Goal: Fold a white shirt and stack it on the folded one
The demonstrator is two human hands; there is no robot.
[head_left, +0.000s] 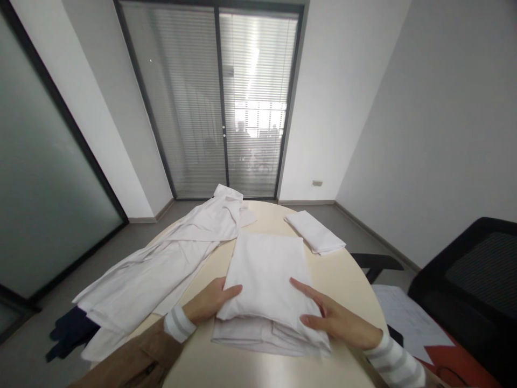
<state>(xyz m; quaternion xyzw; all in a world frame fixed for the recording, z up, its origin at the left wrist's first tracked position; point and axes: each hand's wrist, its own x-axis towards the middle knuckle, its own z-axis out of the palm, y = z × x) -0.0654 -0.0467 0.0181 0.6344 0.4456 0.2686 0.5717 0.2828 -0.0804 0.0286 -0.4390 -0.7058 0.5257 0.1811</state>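
Note:
A folded white garment (266,280) lies on the round beige table (351,280) just in front of me. My left hand (210,302) grips its near left edge, thumb on top and fingers tucked under the cloth. My right hand (331,318) lies flat on the garment's near right corner with the fingers stretched out. A loose, spread-out white garment (161,269) covers the table's left side and hangs over its edge. A small folded white cloth (315,231) rests at the far right of the table.
A black chair (476,291) stands to the right, with papers (407,318) and something red beside it. Dark cloth (68,334) lies on the floor at the left. Glass doors with blinds (218,102) are behind the table.

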